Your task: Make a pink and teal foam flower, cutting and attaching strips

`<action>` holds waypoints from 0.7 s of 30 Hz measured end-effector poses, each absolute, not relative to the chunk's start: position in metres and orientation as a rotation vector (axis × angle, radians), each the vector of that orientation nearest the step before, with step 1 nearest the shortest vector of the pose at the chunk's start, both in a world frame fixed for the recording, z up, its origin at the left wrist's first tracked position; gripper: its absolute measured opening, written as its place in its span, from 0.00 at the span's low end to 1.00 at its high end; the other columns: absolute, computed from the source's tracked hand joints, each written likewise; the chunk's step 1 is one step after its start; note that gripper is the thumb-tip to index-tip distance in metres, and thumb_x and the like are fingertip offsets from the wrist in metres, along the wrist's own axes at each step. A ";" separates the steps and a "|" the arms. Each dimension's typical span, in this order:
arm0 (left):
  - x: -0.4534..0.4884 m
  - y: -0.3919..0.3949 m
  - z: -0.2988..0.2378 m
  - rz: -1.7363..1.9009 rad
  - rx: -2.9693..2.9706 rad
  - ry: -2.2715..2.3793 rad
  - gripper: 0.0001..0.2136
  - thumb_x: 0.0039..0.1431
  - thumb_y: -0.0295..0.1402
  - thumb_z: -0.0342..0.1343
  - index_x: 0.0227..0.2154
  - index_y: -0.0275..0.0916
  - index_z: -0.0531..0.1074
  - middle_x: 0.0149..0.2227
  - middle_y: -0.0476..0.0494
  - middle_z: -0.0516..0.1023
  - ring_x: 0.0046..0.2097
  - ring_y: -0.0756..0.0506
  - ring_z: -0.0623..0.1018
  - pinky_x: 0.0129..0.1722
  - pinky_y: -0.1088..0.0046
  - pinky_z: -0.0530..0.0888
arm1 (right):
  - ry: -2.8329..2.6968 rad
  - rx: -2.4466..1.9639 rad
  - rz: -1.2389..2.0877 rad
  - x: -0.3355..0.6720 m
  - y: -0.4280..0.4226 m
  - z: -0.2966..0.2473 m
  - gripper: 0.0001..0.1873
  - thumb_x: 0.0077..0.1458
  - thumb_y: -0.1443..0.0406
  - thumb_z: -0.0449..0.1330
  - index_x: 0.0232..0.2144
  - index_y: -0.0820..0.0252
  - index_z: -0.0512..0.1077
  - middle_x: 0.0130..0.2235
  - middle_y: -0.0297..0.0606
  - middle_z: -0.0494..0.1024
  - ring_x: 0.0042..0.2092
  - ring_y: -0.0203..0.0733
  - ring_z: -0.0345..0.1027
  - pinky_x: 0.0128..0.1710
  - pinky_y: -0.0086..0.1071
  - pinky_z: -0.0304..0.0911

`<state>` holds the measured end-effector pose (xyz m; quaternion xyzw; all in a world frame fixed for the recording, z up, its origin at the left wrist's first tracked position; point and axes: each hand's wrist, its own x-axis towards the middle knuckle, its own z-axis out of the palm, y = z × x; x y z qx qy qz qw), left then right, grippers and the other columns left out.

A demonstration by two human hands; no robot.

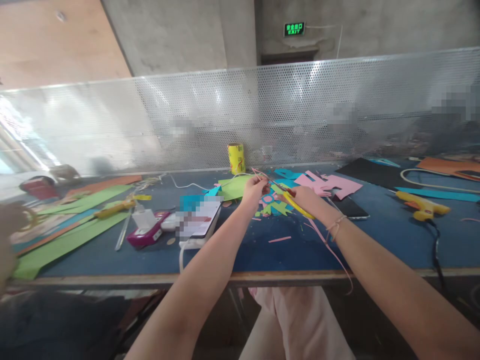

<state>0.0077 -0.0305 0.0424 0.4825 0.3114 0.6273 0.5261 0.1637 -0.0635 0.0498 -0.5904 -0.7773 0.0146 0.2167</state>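
Observation:
My right hand (304, 198) grips scissors (294, 203) with yellow handles, their blades reaching toward my left fingers. A narrow strip of pink paper (255, 171) sticks out from my left hand (258, 186), whose fingers are pinched together. Part of that strip is hidden by the fingers. Below both hands lies a pile of cut paper scraps (279, 207) in green, blue and pink. Larger pink paper pieces (343, 186) lie beyond my right hand, and a green paper sheet (233, 188) is just left of my left hand.
A phone (201, 218) rests on a white object at left, beside a purple power strip (146, 231). One yellow glue gun (423, 204) with a black cord lies at right. A yellow roll (236, 159) stands before the perforated metal screen (202, 120). Another person is at far left.

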 end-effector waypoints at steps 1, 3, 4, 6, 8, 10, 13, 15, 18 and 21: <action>0.008 -0.031 0.042 1.499 1.150 0.739 0.05 0.40 0.27 0.55 0.22 0.36 0.63 0.17 0.53 0.66 0.19 0.56 0.65 0.22 0.79 0.64 | -2.146 -1.635 0.046 0.164 -0.064 0.050 0.26 0.47 0.45 0.49 0.18 0.59 0.68 0.19 0.37 0.67 0.23 0.36 0.59 0.21 0.27 0.48; 0.008 -0.032 0.043 1.495 1.141 0.728 0.06 0.40 0.27 0.56 0.21 0.36 0.63 0.17 0.53 0.66 0.19 0.56 0.65 0.22 0.79 0.64 | -2.132 -1.636 0.063 0.163 -0.063 0.049 0.26 0.47 0.45 0.49 0.18 0.59 0.68 0.18 0.36 0.66 0.22 0.36 0.59 0.21 0.27 0.48; 0.008 -0.032 0.043 1.490 1.139 0.725 0.06 0.40 0.27 0.56 0.21 0.36 0.63 0.17 0.52 0.66 0.19 0.56 0.65 0.22 0.79 0.64 | -2.126 -1.638 0.071 0.163 -0.063 0.049 0.26 0.46 0.45 0.49 0.17 0.59 0.68 0.18 0.36 0.66 0.22 0.35 0.58 0.20 0.27 0.48; 0.008 -0.032 0.043 1.483 1.140 0.722 0.06 0.40 0.28 0.56 0.21 0.36 0.63 0.17 0.52 0.65 0.19 0.56 0.65 0.22 0.79 0.64 | -2.126 -1.642 0.083 0.164 -0.061 0.048 0.26 0.46 0.44 0.49 0.16 0.59 0.68 0.17 0.36 0.65 0.21 0.35 0.57 0.20 0.27 0.47; 0.008 -0.033 0.044 1.485 1.143 0.726 0.06 0.39 0.28 0.56 0.21 0.36 0.63 0.17 0.53 0.65 0.19 0.56 0.65 0.22 0.79 0.64 | -2.130 -1.646 0.087 0.164 -0.059 0.046 0.27 0.46 0.44 0.48 0.16 0.59 0.68 0.16 0.35 0.63 0.20 0.35 0.56 0.19 0.27 0.46; 0.008 -0.033 0.044 1.485 1.144 0.741 0.07 0.39 0.29 0.57 0.21 0.36 0.64 0.17 0.53 0.65 0.20 0.56 0.65 0.22 0.79 0.64 | -2.133 -1.648 0.092 0.165 -0.057 0.044 0.28 0.46 0.43 0.48 0.15 0.59 0.68 0.14 0.34 0.61 0.19 0.34 0.55 0.19 0.27 0.46; 0.007 -0.032 0.044 1.475 1.145 0.760 0.08 0.39 0.31 0.58 0.21 0.36 0.64 0.18 0.53 0.65 0.20 0.56 0.65 0.22 0.79 0.64 | -2.132 -1.655 0.105 0.166 -0.053 0.042 0.29 0.46 0.43 0.47 0.14 0.59 0.68 0.13 0.33 0.58 0.19 0.33 0.52 0.19 0.27 0.45; 0.007 -0.031 0.044 1.475 1.146 0.757 0.08 0.39 0.31 0.58 0.21 0.36 0.64 0.18 0.52 0.65 0.20 0.56 0.65 0.22 0.79 0.64 | -2.138 -1.664 0.118 0.166 -0.052 0.042 0.29 0.45 0.43 0.47 0.13 0.59 0.67 0.13 0.32 0.56 0.18 0.32 0.50 0.18 0.27 0.45; 0.007 -0.030 0.043 1.477 1.156 0.743 0.07 0.39 0.30 0.58 0.21 0.36 0.64 0.17 0.52 0.65 0.20 0.56 0.65 0.22 0.79 0.64 | -2.150 -1.676 0.171 0.165 -0.054 0.043 0.30 0.45 0.42 0.47 0.13 0.60 0.65 0.13 0.30 0.54 0.18 0.31 0.48 0.18 0.27 0.46; 0.008 -0.029 0.042 1.473 1.165 0.744 0.07 0.39 0.30 0.57 0.21 0.35 0.65 0.17 0.52 0.65 0.19 0.56 0.65 0.21 0.79 0.64 | -2.141 -1.678 0.273 0.164 -0.056 0.043 0.30 0.46 0.42 0.45 0.13 0.60 0.65 0.13 0.31 0.55 0.17 0.31 0.50 0.18 0.27 0.48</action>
